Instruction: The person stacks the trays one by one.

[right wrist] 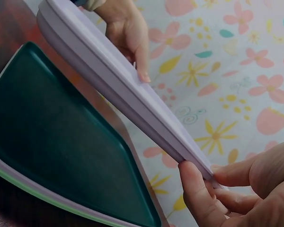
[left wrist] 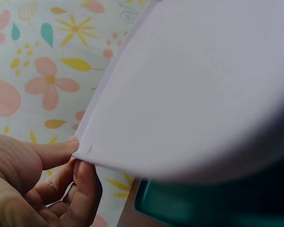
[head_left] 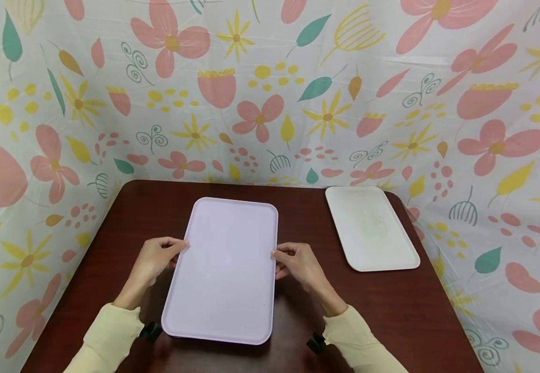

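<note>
A lavender rectangular tray (head_left: 225, 269) is held up by its two long sides. My left hand (head_left: 155, 257) pinches the left rim, thumb on top and fingers below. On the opposite rim my right hand (head_left: 299, 263) grips in the same manner. Below the raised tray, in the right wrist view, lies a dark green tray (right wrist: 61, 137) on top of a stack; lavender and light green rims show under it. From the head view the lavender tray hides this stack.
A white tray (head_left: 372, 228) lies at the back right of the dark brown wooden table (head_left: 297, 202). Flower-printed cloth (head_left: 260, 67) hangs behind the table and along both sides.
</note>
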`<action>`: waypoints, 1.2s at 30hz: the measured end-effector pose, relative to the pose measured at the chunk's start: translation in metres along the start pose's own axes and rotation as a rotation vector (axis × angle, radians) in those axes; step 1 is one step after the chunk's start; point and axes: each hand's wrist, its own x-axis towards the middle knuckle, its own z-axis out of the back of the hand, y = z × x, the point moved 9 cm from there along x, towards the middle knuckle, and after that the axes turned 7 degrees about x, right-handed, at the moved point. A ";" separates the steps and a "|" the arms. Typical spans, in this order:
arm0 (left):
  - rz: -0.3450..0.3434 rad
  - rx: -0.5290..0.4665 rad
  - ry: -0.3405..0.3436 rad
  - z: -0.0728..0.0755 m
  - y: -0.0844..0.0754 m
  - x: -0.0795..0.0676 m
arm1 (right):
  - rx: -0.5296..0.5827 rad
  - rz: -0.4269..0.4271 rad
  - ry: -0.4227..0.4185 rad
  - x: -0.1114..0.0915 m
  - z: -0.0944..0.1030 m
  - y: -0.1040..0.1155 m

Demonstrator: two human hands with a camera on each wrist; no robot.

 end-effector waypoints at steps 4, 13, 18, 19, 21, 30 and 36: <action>0.013 0.010 0.002 -0.002 0.004 0.001 | -0.018 -0.014 -0.015 0.001 0.000 -0.006; 0.016 0.032 0.003 -0.008 0.013 0.006 | -0.084 0.009 -0.078 0.002 0.000 -0.012; 0.030 0.038 0.014 -0.011 0.019 0.008 | -0.095 0.003 -0.083 0.004 -0.001 -0.019; 0.032 0.038 0.017 -0.012 0.021 0.008 | -0.095 0.004 -0.082 0.004 -0.002 -0.020; 0.035 0.041 0.022 -0.013 0.024 0.009 | -0.095 0.003 -0.080 0.005 -0.003 -0.023; 0.038 0.036 0.045 -0.020 0.033 0.010 | -0.111 -0.006 -0.085 0.007 -0.004 -0.033; 0.035 0.031 0.059 -0.023 0.035 0.010 | -0.113 0.003 -0.085 0.007 -0.006 -0.038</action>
